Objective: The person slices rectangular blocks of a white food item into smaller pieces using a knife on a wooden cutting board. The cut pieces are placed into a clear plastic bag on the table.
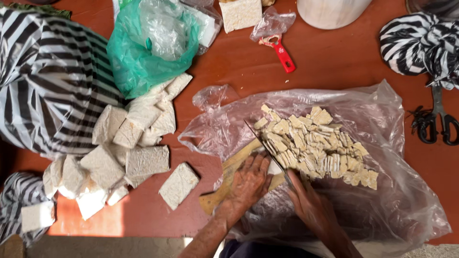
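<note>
My left hand (248, 179) presses flat on a pale block on a wooden cutting board (224, 179) that lies inside a clear plastic bag (382, 143). My right hand (306, 198) grips the handle of a knife (265, 143), whose blade runs up and left along the block's edge. A heap of cut pale cubes (315, 143) lies on the plastic to the right of the blade.
Several whole pale blocks (138, 143) are piled at the left on the red table (334, 67), beside black-and-white striped bags (48, 81) and a green plastic bag (148, 48). A red peeler (282, 52), black scissors (437, 122) and a white container (330, 12) lie farther back.
</note>
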